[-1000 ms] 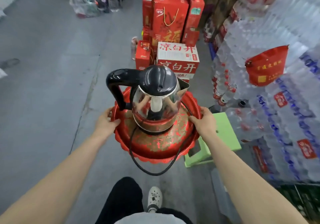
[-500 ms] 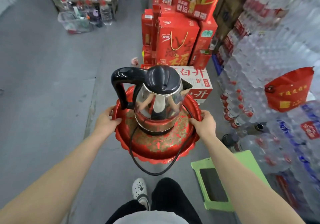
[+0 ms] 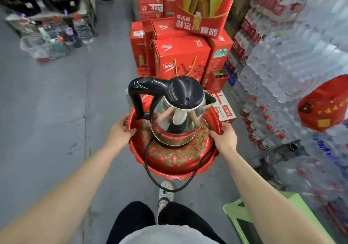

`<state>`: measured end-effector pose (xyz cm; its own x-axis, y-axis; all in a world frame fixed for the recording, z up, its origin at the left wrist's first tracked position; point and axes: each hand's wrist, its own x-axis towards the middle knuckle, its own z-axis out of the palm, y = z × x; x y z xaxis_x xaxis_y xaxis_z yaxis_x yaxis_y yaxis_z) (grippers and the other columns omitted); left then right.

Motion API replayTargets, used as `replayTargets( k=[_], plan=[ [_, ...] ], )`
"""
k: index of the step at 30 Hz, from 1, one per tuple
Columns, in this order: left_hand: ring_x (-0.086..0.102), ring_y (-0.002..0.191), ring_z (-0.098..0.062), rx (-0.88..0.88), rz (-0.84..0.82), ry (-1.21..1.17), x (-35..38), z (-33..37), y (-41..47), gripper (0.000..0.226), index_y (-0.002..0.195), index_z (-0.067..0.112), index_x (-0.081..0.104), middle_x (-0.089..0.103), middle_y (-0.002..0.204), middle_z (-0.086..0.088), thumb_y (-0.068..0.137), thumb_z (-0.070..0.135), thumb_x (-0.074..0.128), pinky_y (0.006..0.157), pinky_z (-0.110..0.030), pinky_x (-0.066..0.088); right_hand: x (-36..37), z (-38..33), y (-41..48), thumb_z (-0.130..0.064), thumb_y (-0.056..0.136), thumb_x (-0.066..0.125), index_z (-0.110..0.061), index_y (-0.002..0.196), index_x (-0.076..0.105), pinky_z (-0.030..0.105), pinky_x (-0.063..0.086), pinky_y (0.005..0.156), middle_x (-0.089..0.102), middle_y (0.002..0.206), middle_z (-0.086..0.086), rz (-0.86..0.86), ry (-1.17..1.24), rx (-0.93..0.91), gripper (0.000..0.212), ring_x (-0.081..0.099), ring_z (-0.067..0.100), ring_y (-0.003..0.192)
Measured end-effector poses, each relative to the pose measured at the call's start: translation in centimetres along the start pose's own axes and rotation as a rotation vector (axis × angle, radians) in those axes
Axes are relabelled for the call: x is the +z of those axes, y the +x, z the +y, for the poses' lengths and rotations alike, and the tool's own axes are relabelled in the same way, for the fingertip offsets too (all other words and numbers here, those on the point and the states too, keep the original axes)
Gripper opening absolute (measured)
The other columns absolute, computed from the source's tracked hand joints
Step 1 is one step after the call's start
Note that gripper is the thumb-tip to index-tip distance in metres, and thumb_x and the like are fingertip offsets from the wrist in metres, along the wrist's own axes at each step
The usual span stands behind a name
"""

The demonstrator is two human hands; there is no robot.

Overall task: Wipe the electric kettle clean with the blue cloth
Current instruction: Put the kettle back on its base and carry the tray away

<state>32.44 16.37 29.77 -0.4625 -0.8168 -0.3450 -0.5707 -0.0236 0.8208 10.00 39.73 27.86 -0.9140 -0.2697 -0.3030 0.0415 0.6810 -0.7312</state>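
Note:
A steel electric kettle (image 3: pixel 175 119) with a black lid and black handle stands upright on a round red tray (image 3: pixel 178 170) with gold patterning. Its black cord (image 3: pixel 150 176) loops over the tray's near edge. I carry the tray in the air over a grey floor. My left hand (image 3: pixel 120 132) grips the tray's left rim, just below the kettle's handle. My right hand (image 3: pixel 224 138) grips the right rim. No blue cloth is in view.
Stacked red gift boxes (image 3: pixel 180 59) stand straight ahead. Shrink-wrapped packs of water bottles (image 3: pixel 293 59) tower along the right with a red bag (image 3: pixel 325 102) hanging on them. A green stool (image 3: pixel 243 219) sits low right. Bottles and a basket (image 3: pixel 43 45) lie far left. My foot (image 3: pixel 165 193) is below the tray.
I have walked forward with the tray: the red boxes are nearer, the green stool has slid back to my lower right. Both hands keep the same grip on the rim.

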Motion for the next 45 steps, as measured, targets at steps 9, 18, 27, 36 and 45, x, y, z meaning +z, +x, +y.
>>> replayTargets(
  k=[9,18,27,36,45],
  plan=[
    [0.061,0.086,-0.03,0.072,-0.185,0.17,1.9,4.1,15.0,0.06,0.14,0.02,0.05,0.061,0.107,-0.008,0.086,0.0,0.067,0.079,-0.045,0.057,3.1,-3.4,6.4,-0.027,0.086,0.077,-0.013,0.131,0.054,0.039,0.047,0.099,0.065,0.128,0.006,0.117,0.051,0.19,0.052,0.062,0.027,0.118],
    [0.057,0.099,-0.018,0.245,-0.473,0.385,9.1,4.4,27.2,0.063,0.139,0.015,0.052,0.058,0.112,0.006,0.081,0.0,0.071,0.093,-0.036,0.046,7.2,-0.7,9.1,-0.029,0.086,0.078,-0.012,0.122,0.055,0.039,0.048,0.091,0.058,0.102,-0.005,0.246,0.045,0.509,0.046,0.062,0.025,0.107],
    [0.06,0.121,-0.025,0.372,-0.62,0.512,20.0,-1.0,38.1,0.065,0.137,0.032,0.048,0.064,0.13,-0.001,0.08,0.007,0.069,0.106,-0.049,0.044,10.8,6.3,17.2,-0.029,0.087,0.077,-0.015,0.109,0.055,0.039,0.046,0.087,0.06,0.096,-0.002,0.279,0.032,0.628,0.034,0.055,0.021,0.095],
    [0.052,0.12,-0.045,0.493,-0.591,0.709,30.2,-1.8,45.4,0.05,0.13,0.001,0.054,0.058,0.125,-0.028,0.081,-0.003,0.065,0.102,-0.051,0.041,14.8,12.5,25.9,-0.033,0.087,0.077,-0.023,0.102,0.049,0.051,0.053,0.096,0.063,0.098,-0.002,0.272,0.06,0.696,0.033,0.064,0.028,0.104],
    [0.054,0.12,-0.041,0.517,-0.551,0.711,33.7,-3.5,47.1,0.046,0.124,0.003,0.06,0.06,0.125,-0.023,0.079,-0.003,0.068,0.098,-0.045,0.042,17.2,15.0,28.2,-0.034,0.087,0.076,-0.016,0.101,0.053,0.049,0.054,0.087,0.066,0.093,0.003,0.298,0.087,0.797,0.032,0.066,0.03,0.094]
  ],
)
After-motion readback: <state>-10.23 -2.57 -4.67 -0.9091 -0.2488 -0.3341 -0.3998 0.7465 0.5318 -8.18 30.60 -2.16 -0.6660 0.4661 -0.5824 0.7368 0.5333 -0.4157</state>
